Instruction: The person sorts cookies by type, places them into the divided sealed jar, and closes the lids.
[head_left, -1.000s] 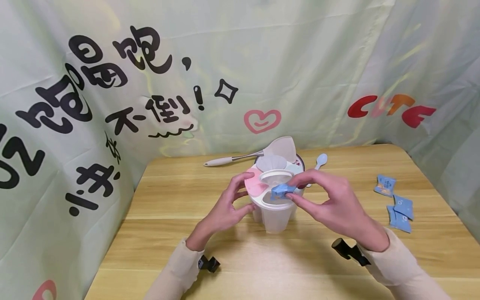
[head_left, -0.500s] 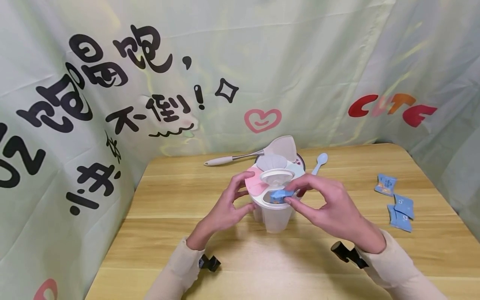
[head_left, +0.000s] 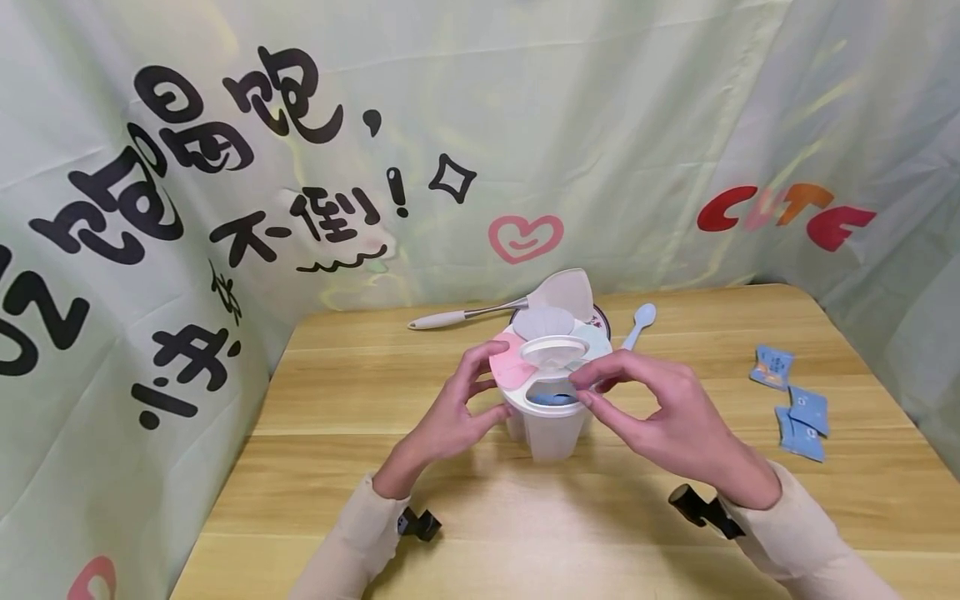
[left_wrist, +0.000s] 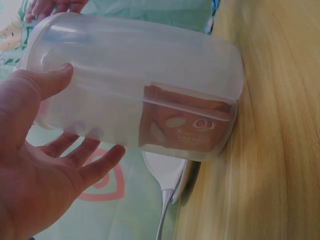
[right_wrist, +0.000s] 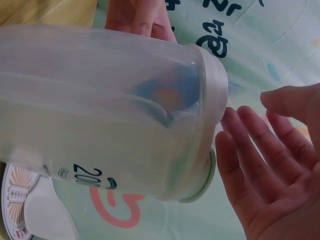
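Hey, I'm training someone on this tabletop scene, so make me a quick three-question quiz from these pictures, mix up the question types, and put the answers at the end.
1. How many blue packets lie on the table, at the person's right?

2. What does the left hand hold?
A) the spoon
B) the container
C) the spatula

3. True or false: every lid of the container is shut.

Key
1. Three, two of them overlapping.
2. B, the container.
3. False: the front lid stands open.
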